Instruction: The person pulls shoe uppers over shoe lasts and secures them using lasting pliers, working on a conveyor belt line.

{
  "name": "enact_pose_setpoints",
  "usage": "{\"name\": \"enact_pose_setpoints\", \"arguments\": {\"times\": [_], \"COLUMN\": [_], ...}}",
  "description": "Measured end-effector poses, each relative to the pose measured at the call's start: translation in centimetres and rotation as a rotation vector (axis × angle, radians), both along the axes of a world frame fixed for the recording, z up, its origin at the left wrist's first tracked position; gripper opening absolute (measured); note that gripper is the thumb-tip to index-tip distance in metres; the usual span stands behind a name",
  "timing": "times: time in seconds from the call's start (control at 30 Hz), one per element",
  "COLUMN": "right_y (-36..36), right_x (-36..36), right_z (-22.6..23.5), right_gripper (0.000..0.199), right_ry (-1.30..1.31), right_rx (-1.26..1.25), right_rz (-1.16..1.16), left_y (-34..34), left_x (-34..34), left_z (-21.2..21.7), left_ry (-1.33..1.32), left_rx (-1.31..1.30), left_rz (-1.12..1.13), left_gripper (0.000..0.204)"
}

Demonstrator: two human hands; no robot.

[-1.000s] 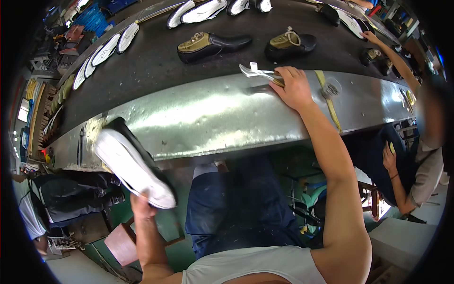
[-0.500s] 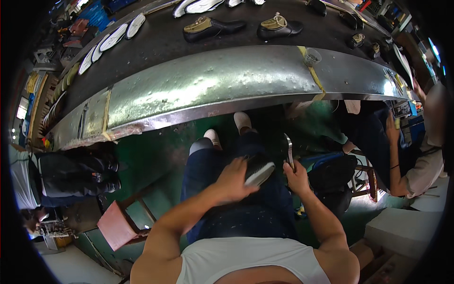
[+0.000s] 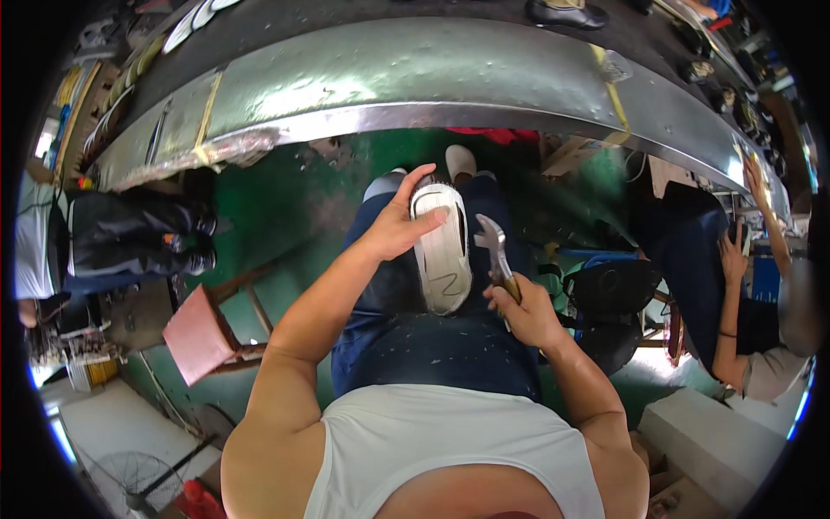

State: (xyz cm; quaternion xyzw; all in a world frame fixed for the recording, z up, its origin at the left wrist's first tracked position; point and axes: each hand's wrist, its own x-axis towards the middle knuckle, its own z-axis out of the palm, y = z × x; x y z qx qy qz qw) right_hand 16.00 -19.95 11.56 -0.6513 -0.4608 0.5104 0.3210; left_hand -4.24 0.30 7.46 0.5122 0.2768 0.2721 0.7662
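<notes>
A shoe (image 3: 447, 268) rests between my thighs with its pale sole turned up and dark marks drawn on it; its dark upper shows only at the edges. My left hand (image 3: 405, 223) is wrapped round the far end of the shoe, thumb pressed across the sole and fingers over the side. To the right of it, my right hand (image 3: 529, 313) grips a hammer (image 3: 495, 246) by its brownish handle. The curved metal head is raised beside the shoe, apart from the sole.
Ahead runs a metal-edged bench (image 3: 415, 78) with a black shoe (image 3: 566, 13) and a clear cup (image 3: 616, 65) on it. A pink-topped stool (image 3: 201, 336) stands at left, a black bag (image 3: 609, 290) at right. Other people are on both sides.
The shoe has turned so its sole faces up, and my left hand has shifted to its far end. The hammer has come closer to the shoe. The view has tilted down.
</notes>
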Motion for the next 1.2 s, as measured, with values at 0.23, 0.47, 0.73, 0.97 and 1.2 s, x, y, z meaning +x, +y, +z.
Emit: {"name": "enact_pose_setpoints", "arguments": {"times": [0.23,0.47,0.73,0.97,1.2], "right_y": [3.7,4.9,6.6,5.7,4.1], "right_x": [-3.2,-3.9,-0.1,-0.4,-1.3], "right_z": [0.6,-0.1,2.3,-3.8,-1.4], "right_gripper": [0.031,0.033,0.024,0.021,0.022], "right_ry": [0.145,0.519,0.32,-0.177,-0.408], "right_rx": [-0.042,-0.059,-0.189,0.122,0.265], "right_rz": [0.147,0.004,0.177,0.099,0.054], "left_y": [-1.0,-0.5,0.2,0.6,1.6], "left_x": [-2.8,-3.1,-2.0,-0.8,-0.8], "left_z": [0.0,0.4,-0.3,-2.5,-1.3], "left_ry": [0.033,0.185,0.242,0.009,-0.033], "left_rx": [0.093,0.22,0.249,0.09,-0.049], "left_rz": [0.007,-0.06,-0.043,-0.051,-0.235], "left_gripper": [0.064,0.063,0.058,0.053,0.058]}}
